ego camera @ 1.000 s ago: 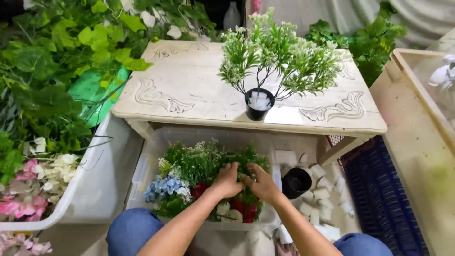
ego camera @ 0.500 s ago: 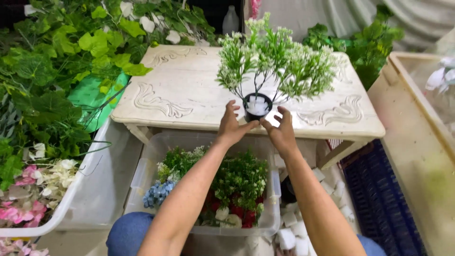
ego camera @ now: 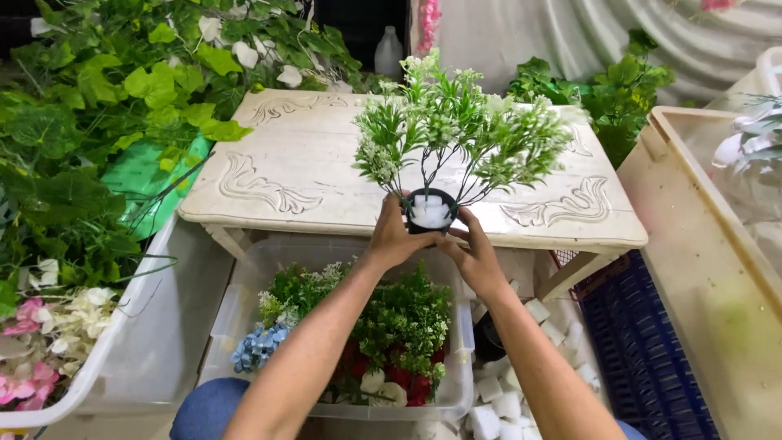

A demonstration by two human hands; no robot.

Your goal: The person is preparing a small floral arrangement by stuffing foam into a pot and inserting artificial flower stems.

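A carved cream table stood among heaps of green artificial foliage, with a clear plastic bin of mixed fake flowers on the floor below its front edge. At that edge both hands clasped a small black pot holding white foam and green sprigs with white blossoms; the left hand wrapped its left side and the right hand its right.

Black pot with white foam, green-white sprigs, cream carved table.
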